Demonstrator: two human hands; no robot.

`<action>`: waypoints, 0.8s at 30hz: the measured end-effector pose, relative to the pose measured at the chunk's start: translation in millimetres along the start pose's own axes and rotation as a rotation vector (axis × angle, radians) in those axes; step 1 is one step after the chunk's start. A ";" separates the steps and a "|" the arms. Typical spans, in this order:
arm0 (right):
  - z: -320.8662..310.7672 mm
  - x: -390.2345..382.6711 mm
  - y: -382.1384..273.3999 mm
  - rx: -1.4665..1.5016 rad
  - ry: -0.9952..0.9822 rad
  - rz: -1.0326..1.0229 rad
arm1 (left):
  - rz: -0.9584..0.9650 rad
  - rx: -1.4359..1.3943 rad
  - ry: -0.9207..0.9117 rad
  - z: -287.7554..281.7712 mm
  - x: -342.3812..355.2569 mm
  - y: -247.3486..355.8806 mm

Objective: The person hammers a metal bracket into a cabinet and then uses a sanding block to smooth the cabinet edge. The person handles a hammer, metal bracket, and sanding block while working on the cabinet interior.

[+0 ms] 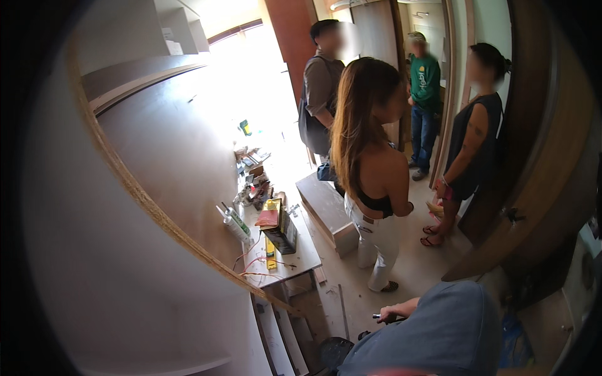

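Note:
At the bottom, a grey short sleeve leads to what appears to be my right hand (394,311), its forearm partly hidden behind the cloth. Its fingers are closed around a slim tool (377,316) with a blue and pale tip; its kind is too small to make out. Below the hand lies a dark rounded object (336,352), unclear in shadow. My left hand does not show. Left of and beyond the hand, the worktable (302,250) carries a dark metal can (285,235), a yellow spirit level (270,253), sealant tubes (236,224) and red wires (268,262).
Several people stand ahead, the nearest a long-haired person in white trousers (375,241). A long drawer-like box (326,213) sits beside the worktable. A thin strip (343,312) lies on the floor. At right is a wooden door with a dark handle (514,216); at left, a white cabinet (144,276).

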State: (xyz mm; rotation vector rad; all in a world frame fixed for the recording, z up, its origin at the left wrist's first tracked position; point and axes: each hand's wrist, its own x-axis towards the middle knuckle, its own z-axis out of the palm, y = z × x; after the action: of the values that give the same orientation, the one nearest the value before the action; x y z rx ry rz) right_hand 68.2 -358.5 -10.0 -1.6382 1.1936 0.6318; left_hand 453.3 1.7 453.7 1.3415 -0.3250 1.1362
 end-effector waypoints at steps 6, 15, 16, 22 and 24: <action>-4.6 -18.3 -10.6 0.008 0.058 -0.037 | 0.007 -0.076 -0.060 8.0 4.6 -3.8; 4.7 -46.3 -19.4 -0.095 0.152 0.007 | -0.006 -0.126 -0.112 13.3 5.3 -2.0; 5.7 -45.0 -18.0 -0.079 0.178 -0.018 | -0.005 -0.133 -0.119 13.8 5.7 -1.8; 7.2 -38.6 -7.5 -0.116 0.146 0.034 | -0.002 -0.157 -0.135 15.2 8.1 -3.1; 7.7 -40.1 -5.5 -0.086 0.089 -0.012 | -0.008 -0.172 -0.142 15.9 7.7 -3.7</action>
State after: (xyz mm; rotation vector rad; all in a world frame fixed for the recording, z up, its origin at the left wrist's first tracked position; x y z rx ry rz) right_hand 58.9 -334.9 22.4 -1.7603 1.2342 0.6149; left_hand 466.3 -8.0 461.7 1.2715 -0.5088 0.9853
